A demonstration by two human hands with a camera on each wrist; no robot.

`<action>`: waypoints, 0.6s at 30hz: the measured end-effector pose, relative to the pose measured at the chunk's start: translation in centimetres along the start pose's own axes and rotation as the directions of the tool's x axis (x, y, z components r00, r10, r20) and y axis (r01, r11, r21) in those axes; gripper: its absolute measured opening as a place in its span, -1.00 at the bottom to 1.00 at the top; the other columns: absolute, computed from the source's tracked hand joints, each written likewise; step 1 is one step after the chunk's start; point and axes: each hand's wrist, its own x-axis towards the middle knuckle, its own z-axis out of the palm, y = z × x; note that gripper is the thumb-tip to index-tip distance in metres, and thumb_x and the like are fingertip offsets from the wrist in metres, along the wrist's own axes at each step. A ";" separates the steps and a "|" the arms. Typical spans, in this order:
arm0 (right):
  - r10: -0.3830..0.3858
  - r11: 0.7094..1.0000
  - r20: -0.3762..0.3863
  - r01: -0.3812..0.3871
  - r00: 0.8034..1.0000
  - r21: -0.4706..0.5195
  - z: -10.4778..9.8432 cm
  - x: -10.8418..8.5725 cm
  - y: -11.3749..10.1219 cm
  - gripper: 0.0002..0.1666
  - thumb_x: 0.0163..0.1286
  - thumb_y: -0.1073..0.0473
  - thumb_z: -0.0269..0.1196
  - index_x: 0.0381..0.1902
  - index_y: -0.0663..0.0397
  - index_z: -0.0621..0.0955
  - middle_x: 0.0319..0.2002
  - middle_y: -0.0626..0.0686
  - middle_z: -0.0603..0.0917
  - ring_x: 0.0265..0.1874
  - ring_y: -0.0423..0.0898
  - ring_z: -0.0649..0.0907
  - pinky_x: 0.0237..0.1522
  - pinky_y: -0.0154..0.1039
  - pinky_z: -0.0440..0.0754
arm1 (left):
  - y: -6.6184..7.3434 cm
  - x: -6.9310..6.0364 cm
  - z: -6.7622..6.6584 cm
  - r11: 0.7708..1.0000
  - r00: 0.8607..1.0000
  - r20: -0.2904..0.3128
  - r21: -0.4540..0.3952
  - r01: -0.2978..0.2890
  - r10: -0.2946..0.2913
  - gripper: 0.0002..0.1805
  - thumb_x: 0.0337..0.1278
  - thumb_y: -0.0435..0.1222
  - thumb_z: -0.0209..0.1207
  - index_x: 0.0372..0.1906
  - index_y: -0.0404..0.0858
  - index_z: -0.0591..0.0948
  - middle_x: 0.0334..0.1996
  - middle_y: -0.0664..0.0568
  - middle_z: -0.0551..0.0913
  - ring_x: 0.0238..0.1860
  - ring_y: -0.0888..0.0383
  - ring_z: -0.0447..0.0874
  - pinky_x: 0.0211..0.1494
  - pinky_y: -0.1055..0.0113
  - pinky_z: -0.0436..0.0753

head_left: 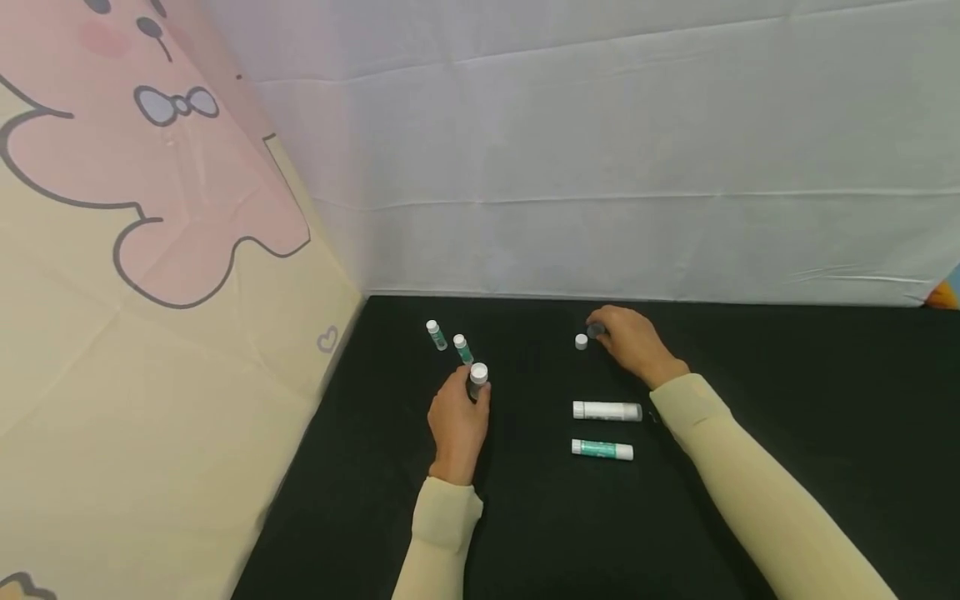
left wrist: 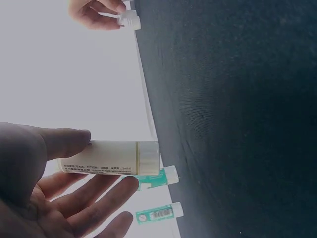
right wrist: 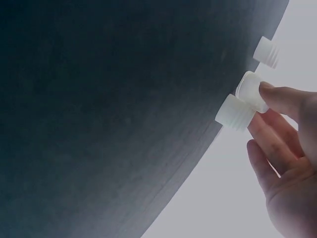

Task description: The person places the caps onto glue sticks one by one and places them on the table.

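Observation:
My left hand (head_left: 459, 423) holds a white glue stick (left wrist: 109, 157) upright between thumb and fingers. Its white end (head_left: 478, 372) points up and its translucent end down; I cannot tell whether it touches the table. Just beyond stand two smaller green-labelled glue sticks, one nearer (head_left: 463, 348) and one farther left (head_left: 437, 335). At the back of the table, my right hand (head_left: 633, 343) pinches a translucent cap (right wrist: 250, 91) between thumb and fingers. Two white caps are close by, one (right wrist: 235, 114) in front of the pinched cap and another (right wrist: 266, 52) past it.
A larger white glue stick (head_left: 606, 411) and a green-labelled one (head_left: 600, 449) lie on their sides between the forearms. The black tabletop (head_left: 540, 517) meets a white cloth wall (head_left: 600, 167) at the back and a printed cloth (head_left: 150, 375) along the left.

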 end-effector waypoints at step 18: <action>0.027 0.995 -0.077 -0.020 0.997 0.094 -1.0 -2.5 -1.4 -0.70 0.38 0.51 0.36 0.06 0.36 0.69 0.05 0.32 0.73 -0.02 0.27 0.75 0.00 0.21 0.71 | 0.5 -0.6 0.5 0.990 0.990 -0.022 -0.020 -0.143 0.142 -0.73 0.11 -0.43 0.52 -0.07 -0.28 0.80 -0.15 -0.10 0.79 -0.18 -0.07 0.82 -0.13 -0.06 0.73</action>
